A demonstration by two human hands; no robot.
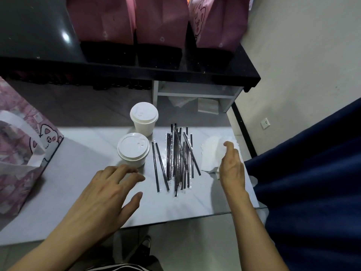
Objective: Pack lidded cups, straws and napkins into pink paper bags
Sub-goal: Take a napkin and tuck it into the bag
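Left hand (pixel 109 190): fingers spread, holding nothing, hovering at 6 o'clock of the near cup (pixel 133 149). Right hand (pixel 231 167): fingers on the napkins (pixel 211 153); grip unclear. Far cup (pixel 144 118) at 12 o'clock of the near one. Straws (pixel 178 157): wrapped, between cups and napkins. Bag (pixel 23 149): 9 o'clock on the surface (pixel 78 173). Cups probably light, crushable; grasp by the wall under the lid. Napkins limp; pinch an edge.
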